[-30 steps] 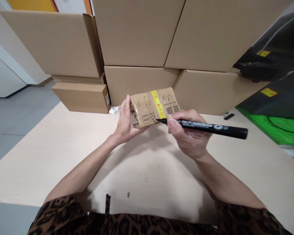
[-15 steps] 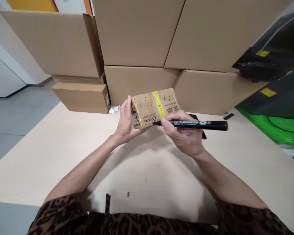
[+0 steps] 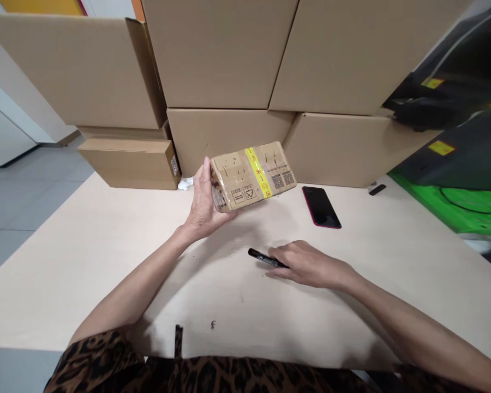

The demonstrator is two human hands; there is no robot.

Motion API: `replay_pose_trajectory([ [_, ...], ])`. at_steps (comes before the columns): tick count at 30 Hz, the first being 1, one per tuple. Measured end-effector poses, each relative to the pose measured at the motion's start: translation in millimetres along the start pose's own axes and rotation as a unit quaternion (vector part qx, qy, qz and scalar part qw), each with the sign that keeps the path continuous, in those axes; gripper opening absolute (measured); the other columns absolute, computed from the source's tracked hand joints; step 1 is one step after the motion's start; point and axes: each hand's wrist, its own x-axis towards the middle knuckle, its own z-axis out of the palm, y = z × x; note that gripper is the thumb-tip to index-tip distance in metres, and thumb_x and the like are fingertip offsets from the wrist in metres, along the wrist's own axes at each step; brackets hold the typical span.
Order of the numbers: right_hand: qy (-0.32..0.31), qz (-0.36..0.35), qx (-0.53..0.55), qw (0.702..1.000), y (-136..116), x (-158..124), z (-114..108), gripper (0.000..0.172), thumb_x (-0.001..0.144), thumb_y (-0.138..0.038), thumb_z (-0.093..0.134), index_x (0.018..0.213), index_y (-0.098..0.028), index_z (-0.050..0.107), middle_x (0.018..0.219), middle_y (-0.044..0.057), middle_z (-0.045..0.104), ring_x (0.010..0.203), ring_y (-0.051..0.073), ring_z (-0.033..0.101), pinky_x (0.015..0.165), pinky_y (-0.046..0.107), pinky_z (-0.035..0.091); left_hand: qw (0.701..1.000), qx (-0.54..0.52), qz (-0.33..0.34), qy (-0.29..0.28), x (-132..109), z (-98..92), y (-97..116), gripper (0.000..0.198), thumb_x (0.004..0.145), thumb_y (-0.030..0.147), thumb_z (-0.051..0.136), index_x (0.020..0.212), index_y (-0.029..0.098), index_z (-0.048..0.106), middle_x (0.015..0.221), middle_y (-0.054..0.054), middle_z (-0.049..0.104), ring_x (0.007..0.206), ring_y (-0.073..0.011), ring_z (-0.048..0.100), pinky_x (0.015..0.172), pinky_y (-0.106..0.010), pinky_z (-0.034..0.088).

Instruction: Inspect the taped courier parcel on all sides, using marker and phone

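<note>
A small cardboard box (image 3: 241, 177) with a yellow tape band, printed symbols and short black marks is tilted toward me above the table. My left hand (image 3: 204, 207) grips its left end, the thumb underneath and fingers along the side. Lower and to the right, my right hand (image 3: 305, 263) is closed around a black marker (image 3: 265, 257) close to the tabletop. The marker's visible end points left, and the rest is covered by the fingers. A smartphone (image 3: 322, 207) with a red edge lies on the table beyond my right hand.
Large cardboard cartons (image 3: 221, 54) are stacked along the back of the pale table (image 3: 85, 267). At the left stands a flatter carton (image 3: 129, 164), with crumpled white paper (image 3: 185, 183) beside it. A small black strip (image 3: 377, 189) lies near the green surface (image 3: 466, 207) on the right.
My right hand has moved off the box, down toward the table, with the marker turned in it. The smartphone, partly hidden before, is now in full view. The left hand still holds the box.
</note>
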Motion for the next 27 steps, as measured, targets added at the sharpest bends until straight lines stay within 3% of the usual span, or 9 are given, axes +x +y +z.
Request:
replay_pose_trajectory([
  [5,-0.054,0.050,0.069,0.995,8,7,14,0.032,0.099,-0.047,0.066,0.080,-0.022,0.060,0.078,0.004,0.072,0.075,0.021,0.068,0.065,0.029,0.036,1.000,0.013,0.004,-0.005,0,-2.6,0,0.151,0.063,0.081,0.087,0.172,0.032,-0.006,0.168,-0.022,0.029,0.155,-0.0446,0.034,0.128,-0.067,0.029],
  [7,-0.029,0.077,0.119,0.989,17,7,14,0.039,0.099,-0.054,0.061,0.076,-0.023,0.057,0.073,0.003,0.068,0.071,0.020,0.064,0.064,0.030,0.035,1.000,0.016,0.002,-0.008,1,-3.1,1,0.149,0.064,0.080,0.087,0.172,0.032,-0.005,0.167,-0.022,0.029,0.155,-0.0448,0.033,0.127,-0.067,0.031],
  [9,0.047,0.145,0.164,0.975,34,7,13,0.041,0.100,-0.060,0.054,0.082,-0.023,0.060,0.075,0.004,0.069,0.072,0.022,0.065,0.066,0.031,0.039,1.000,0.010,0.004,-0.006,1,-2.8,1,0.148,0.064,0.079,0.088,0.172,0.032,-0.003,0.167,-0.022,0.029,0.156,-0.0450,0.033,0.127,-0.067,0.033],
  [11,0.157,0.252,0.169,0.940,59,7,12,0.049,0.098,-0.067,0.049,0.100,-0.022,0.067,0.089,0.009,0.074,0.083,0.027,0.069,0.073,0.035,0.046,1.000,0.001,0.003,0.002,1,-1.7,0,0.150,0.062,0.078,0.090,0.172,0.032,-0.002,0.167,-0.021,0.028,0.157,-0.0452,0.031,0.125,-0.066,0.036],
  [13,0.261,0.349,0.109,0.893,87,7,13,0.067,0.092,-0.071,0.056,0.131,-0.018,0.064,0.120,0.018,0.073,0.111,0.036,0.068,0.092,0.043,0.051,1.000,-0.003,-0.001,0.009,1,-0.5,-1,0.154,0.059,0.076,0.092,0.172,0.033,-0.004,0.168,-0.021,0.025,0.158,-0.0459,0.030,0.125,-0.066,0.038],
  [15,0.282,0.437,0.052,0.853,113,7,14,0.091,0.086,-0.072,0.065,0.154,-0.013,0.048,0.144,0.028,0.061,0.137,0.045,0.056,0.109,0.053,0.045,1.000,-0.006,-0.003,0.007,2,0.0,-3,0.156,0.057,0.073,0.094,0.172,0.034,-0.003,0.169,-0.021,0.024,0.158,-0.0467,0.028,0.124,-0.067,0.038],
  [17,0.251,0.497,0.052,0.829,133,7,16,0.103,0.086,-0.074,0.065,0.163,-0.012,0.036,0.154,0.031,0.053,0.145,0.048,0.048,0.116,0.059,0.040,1.000,-0.013,0.001,0.006,2,-0.5,-5,0.154,0.057,0.070,0.096,0.172,0.034,0.000,0.168,-0.020,0.025,0.158,-0.0473,0.027,0.124,-0.068,0.038],
  [20,0.222,0.529,0.086,0.815,152,9,17,0.106,0.086,-0.076,0.067,0.165,-0.013,0.033,0.158,0.032,0.049,0.149,0.050,0.044,0.118,0.062,0.036,1.000,-0.022,0.000,0.008,3,-2.4,-7,0.152,0.055,0.068,0.097,0.172,0.035,0.005,0.168,-0.018,0.027,0.158,-0.0478,0.026,0.125,-0.070,0.037],
  [27,0.302,0.549,0.227,0.745,178,14,9,0.128,0.054,-0.061,0.098,0.157,-0.012,0.040,0.154,0.034,0.051,0.150,0.053,0.044,0.122,0.066,0.037,1.000,-0.013,-0.001,-0.002,3,-2.5,-6,0.157,0.055,0.069,0.097,0.172,0.035,-0.002,0.168,-0.019,0.026,0.159,-0.0480,0.025,0.124,-0.070,0.037],
])
